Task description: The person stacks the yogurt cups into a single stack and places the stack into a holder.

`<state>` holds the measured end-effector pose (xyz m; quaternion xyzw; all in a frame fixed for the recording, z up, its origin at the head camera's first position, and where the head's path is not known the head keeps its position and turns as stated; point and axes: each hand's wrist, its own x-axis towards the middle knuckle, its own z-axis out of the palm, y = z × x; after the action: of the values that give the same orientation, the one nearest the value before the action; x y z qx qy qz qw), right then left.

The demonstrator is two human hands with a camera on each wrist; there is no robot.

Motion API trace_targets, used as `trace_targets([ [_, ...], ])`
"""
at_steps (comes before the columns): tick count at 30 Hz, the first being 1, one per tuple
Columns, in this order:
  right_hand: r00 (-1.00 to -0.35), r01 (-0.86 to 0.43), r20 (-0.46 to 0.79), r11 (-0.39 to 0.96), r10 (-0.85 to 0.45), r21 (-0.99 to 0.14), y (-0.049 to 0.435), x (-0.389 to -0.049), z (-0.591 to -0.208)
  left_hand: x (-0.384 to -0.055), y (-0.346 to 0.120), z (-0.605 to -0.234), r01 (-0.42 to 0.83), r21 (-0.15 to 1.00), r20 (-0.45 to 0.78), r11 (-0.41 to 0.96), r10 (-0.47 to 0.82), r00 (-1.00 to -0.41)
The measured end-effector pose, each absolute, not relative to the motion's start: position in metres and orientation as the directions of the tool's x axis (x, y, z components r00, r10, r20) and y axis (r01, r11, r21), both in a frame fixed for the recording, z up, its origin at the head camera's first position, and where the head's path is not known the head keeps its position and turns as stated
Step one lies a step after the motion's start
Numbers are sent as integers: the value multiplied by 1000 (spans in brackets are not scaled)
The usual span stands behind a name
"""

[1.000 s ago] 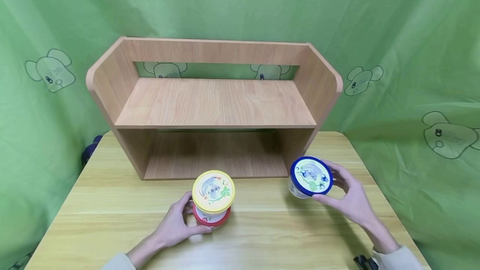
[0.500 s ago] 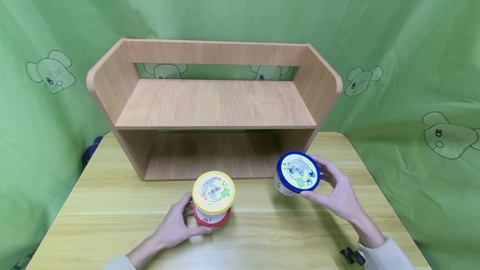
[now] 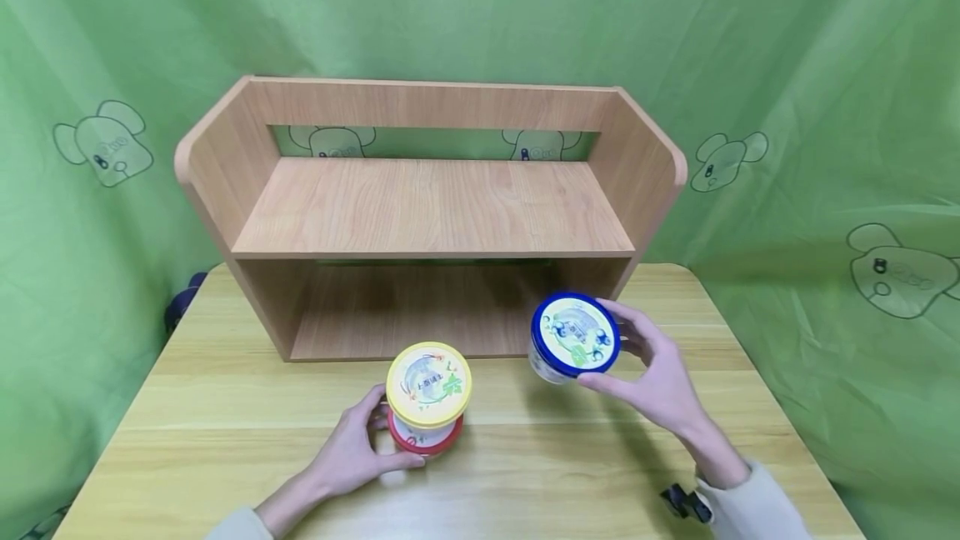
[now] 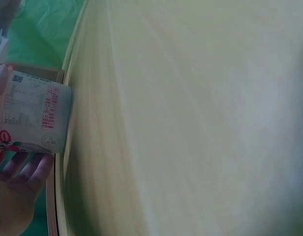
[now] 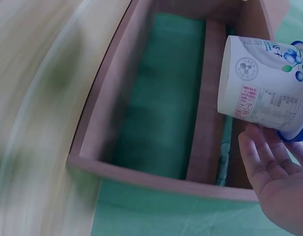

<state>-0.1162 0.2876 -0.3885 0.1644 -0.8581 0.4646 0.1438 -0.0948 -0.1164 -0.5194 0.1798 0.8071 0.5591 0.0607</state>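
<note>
My left hand (image 3: 347, 450) holds a red-lidded yogurt cup (image 3: 426, 437) between thumb and fingers on the table in front of the shelf. On top of it sits a yellow-lidded yogurt cup (image 3: 429, 386), hiding most of the red lid. The left wrist view shows the red-lidded cup's printed side (image 4: 36, 115). To the right, my right hand (image 3: 658, 382) grips a blue-lidded yogurt cup (image 3: 574, 333) by its rim, raised over the table and tilted. In the right wrist view, the white body with blueberries (image 5: 264, 83) overlaps the shelf.
A two-tier wooden shelf (image 3: 431, 207) stands at the back of the wooden table (image 3: 210, 415). Its lower compartment (image 3: 420, 307) faces my hands. Green curtain (image 3: 787, 65) surrounds the table. A black clip (image 3: 686, 503) shows at my right sleeve.
My right hand has carried the blue-lidded yogurt cup leftward and slightly toward the shelf, nearer the stacked pair. The left hand and its cups have stayed in place.
</note>
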Motion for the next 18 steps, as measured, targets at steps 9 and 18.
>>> trace_targets([
  [9, -897, -436, 411, 468, -162, -768, 270, -116, -374, -95, -116, -518, 217, 929, 101, 299, 360, -927],
  [18, -885, -466, 413, 415, -215, -782, 254, -116, -366, -95, -116, -518, 218, 930, 102, 297, 361, -927],
])
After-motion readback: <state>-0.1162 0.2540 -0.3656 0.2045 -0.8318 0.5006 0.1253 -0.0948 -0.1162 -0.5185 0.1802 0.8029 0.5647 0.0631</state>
